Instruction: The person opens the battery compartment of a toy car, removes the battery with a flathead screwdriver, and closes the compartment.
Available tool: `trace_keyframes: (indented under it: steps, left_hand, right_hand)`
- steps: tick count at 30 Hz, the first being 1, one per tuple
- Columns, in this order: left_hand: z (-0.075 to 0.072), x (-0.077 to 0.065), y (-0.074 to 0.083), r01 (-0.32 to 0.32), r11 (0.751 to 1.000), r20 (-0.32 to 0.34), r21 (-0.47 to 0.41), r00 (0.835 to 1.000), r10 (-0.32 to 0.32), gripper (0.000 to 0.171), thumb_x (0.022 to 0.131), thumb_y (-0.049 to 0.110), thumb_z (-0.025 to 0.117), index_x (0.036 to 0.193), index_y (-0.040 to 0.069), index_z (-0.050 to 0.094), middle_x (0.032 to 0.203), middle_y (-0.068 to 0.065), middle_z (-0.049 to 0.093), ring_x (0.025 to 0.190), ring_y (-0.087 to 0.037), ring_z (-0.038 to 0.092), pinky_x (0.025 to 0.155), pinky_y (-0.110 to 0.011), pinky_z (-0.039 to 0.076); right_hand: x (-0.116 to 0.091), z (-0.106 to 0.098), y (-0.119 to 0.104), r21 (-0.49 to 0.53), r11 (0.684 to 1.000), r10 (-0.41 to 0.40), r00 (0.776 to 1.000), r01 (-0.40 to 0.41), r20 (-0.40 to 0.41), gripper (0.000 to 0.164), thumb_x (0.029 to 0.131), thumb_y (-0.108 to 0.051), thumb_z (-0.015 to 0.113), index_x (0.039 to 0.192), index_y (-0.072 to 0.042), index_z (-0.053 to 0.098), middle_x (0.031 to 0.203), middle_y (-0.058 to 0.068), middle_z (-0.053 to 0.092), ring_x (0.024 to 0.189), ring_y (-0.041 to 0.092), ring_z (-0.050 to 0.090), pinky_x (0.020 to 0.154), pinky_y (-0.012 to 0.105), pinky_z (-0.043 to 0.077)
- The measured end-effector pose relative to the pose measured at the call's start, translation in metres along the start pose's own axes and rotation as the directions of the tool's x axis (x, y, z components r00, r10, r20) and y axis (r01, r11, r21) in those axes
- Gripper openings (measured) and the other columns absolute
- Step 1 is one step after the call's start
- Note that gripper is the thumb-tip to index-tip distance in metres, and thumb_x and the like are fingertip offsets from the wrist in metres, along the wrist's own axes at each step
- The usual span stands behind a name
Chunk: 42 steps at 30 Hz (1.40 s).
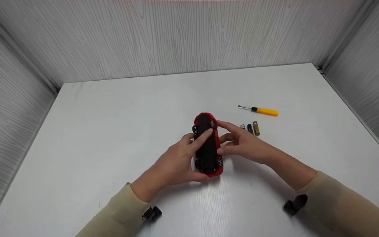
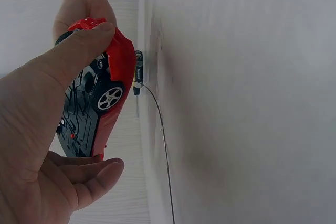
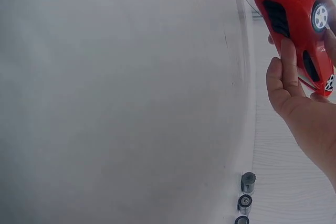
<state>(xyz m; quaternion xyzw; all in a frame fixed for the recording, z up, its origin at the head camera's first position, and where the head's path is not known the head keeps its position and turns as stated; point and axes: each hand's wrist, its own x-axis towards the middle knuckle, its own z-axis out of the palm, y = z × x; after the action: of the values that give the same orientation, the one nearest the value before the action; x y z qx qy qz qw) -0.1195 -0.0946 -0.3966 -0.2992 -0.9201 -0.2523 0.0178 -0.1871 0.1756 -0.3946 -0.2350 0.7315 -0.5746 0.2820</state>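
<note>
A red toy car (image 1: 206,148) is held up off the table with its black underside and wheels facing the head camera. My left hand (image 1: 176,161) grips it from the left, thumb at the near end and index finger laid across the underside. From the right, my right hand (image 1: 250,144) holds the car's side, its thumb at the edge and its other fingers partly hidden beneath. In the right wrist view, fingertips of the right hand (image 3: 310,124) support the red body (image 3: 302,24) near a dark window.
A screwdriver (image 1: 265,112) with a yellow handle lies on the white table (image 1: 127,115) beyond the right hand. Three small batteries (image 1: 256,128) lie side by side just behind that hand. Pale wood-grain panels (image 1: 189,36) surround the table at the back and sides.
</note>
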Motion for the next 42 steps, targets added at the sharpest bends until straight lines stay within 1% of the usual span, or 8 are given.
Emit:
trace_keyframes:
  steps: [7, 12, 16, 20, 23, 32, 39, 42]
  left_hand:
    - [-0.006, 0.001, 0.002, 0.005, 1.000, 0.040, 0.028, 0.999, -0.006, 0.127, 0.076, 0.047, 0.096, 0.169, 0.048, 0.009, 0.147, -0.023, 0.051, 0.116, -0.032, 0.066, 0.098, -0.045, 0.056]
    - [-0.006, 0.002, 0.002, 0.007, 1.000, 0.046, 0.007, 0.999, -0.007, 0.126, 0.076, 0.046, 0.096, 0.169, 0.048, 0.011, 0.149, -0.023, 0.050, 0.118, -0.031, 0.066, 0.099, -0.045, 0.056]
    - [-0.006, 0.001, 0.001, 0.003, 1.000, 0.035, -0.013, 0.999, -0.002, 0.125, 0.077, 0.047, 0.094, 0.168, 0.048, 0.009, 0.146, -0.019, 0.054, 0.119, -0.027, 0.065, 0.101, -0.043, 0.055]
    - [-0.005, -0.001, 0.000, -0.023, 0.999, -0.003, -0.026, 1.000, 0.023, 0.125, 0.078, 0.049, 0.093, 0.169, 0.045, 0.008, 0.143, -0.014, 0.056, 0.121, -0.025, 0.064, 0.102, -0.041, 0.055]
    - [-0.003, -0.002, -0.001, -0.058, 0.998, -0.046, -0.036, 0.997, 0.057, 0.124, 0.078, 0.050, 0.093, 0.170, 0.041, 0.008, 0.145, -0.013, 0.056, 0.124, -0.023, 0.062, 0.103, -0.041, 0.054]
    - [-0.001, -0.001, -0.004, -0.171, 0.981, -0.158, -0.087, 0.975, 0.155, 0.125, 0.077, 0.047, 0.094, 0.170, 0.029, 0.012, 0.149, -0.011, 0.055, 0.133, -0.022, 0.059, 0.108, -0.040, 0.051]
    - [0.000, 0.001, -0.004, -0.190, 0.978, -0.185, -0.081, 0.968, 0.173, 0.127, 0.077, 0.048, 0.094, 0.170, 0.029, 0.011, 0.149, -0.010, 0.055, 0.137, -0.017, 0.056, 0.111, -0.035, 0.048]
    - [0.001, 0.001, -0.003, -0.187, 0.981, -0.199, -0.053, 0.965, 0.173, 0.126, 0.077, 0.051, 0.093, 0.170, 0.027, 0.012, 0.151, -0.010, 0.056, 0.136, -0.019, 0.057, 0.109, -0.039, 0.050]
  right_hand:
    - [-0.002, 0.004, -0.006, -0.049, 0.999, 0.000, 1.000, 0.000, -0.010, 0.088, 0.096, -0.026, 0.081, 0.167, -0.037, 0.031, 0.132, 0.013, 0.067, 0.117, 0.031, 0.070, 0.101, 0.041, 0.056]
    - [-0.002, 0.006, -0.008, -0.081, 0.997, -0.008, 1.000, 0.006, -0.020, 0.086, 0.096, -0.029, 0.081, 0.166, -0.040, 0.033, 0.132, 0.011, 0.066, 0.120, 0.030, 0.067, 0.100, 0.042, 0.056]
    - [-0.003, 0.005, -0.007, -0.072, 0.997, -0.029, 1.000, 0.029, -0.006, 0.078, 0.099, -0.028, 0.076, 0.165, -0.035, 0.037, 0.135, 0.010, 0.065, 0.125, 0.031, 0.061, 0.101, 0.042, 0.056]
    - [-0.004, 0.003, -0.006, -0.012, 0.998, -0.061, 0.998, 0.062, 0.031, 0.070, 0.103, -0.021, 0.069, 0.165, -0.031, 0.038, 0.137, 0.014, 0.063, 0.127, 0.034, 0.059, 0.102, 0.044, 0.055]
    - [-0.004, 0.001, -0.006, 0.014, 0.996, -0.086, 0.995, 0.085, 0.054, 0.071, 0.103, -0.017, 0.066, 0.166, -0.030, 0.037, 0.139, 0.016, 0.061, 0.129, 0.036, 0.057, 0.102, 0.044, 0.055]
    - [-0.005, 0.001, -0.011, 0.024, 0.993, -0.121, 0.990, 0.120, 0.067, 0.073, 0.104, -0.019, 0.068, 0.168, -0.032, 0.034, 0.154, 0.012, 0.055, 0.140, 0.032, 0.052, 0.104, 0.046, 0.054]
    - [-0.005, 0.002, -0.010, 0.109, 0.987, -0.128, 0.986, 0.116, 0.108, 0.074, 0.107, -0.014, 0.063, 0.170, -0.032, 0.026, 0.155, 0.015, 0.054, 0.128, 0.036, 0.065, 0.104, 0.047, 0.054]
    - [-0.005, 0.002, -0.010, 0.146, 0.983, -0.128, 0.985, 0.111, 0.113, 0.075, 0.107, -0.013, 0.062, 0.170, -0.034, 0.026, 0.155, 0.016, 0.055, 0.127, 0.038, 0.065, 0.105, 0.047, 0.053]
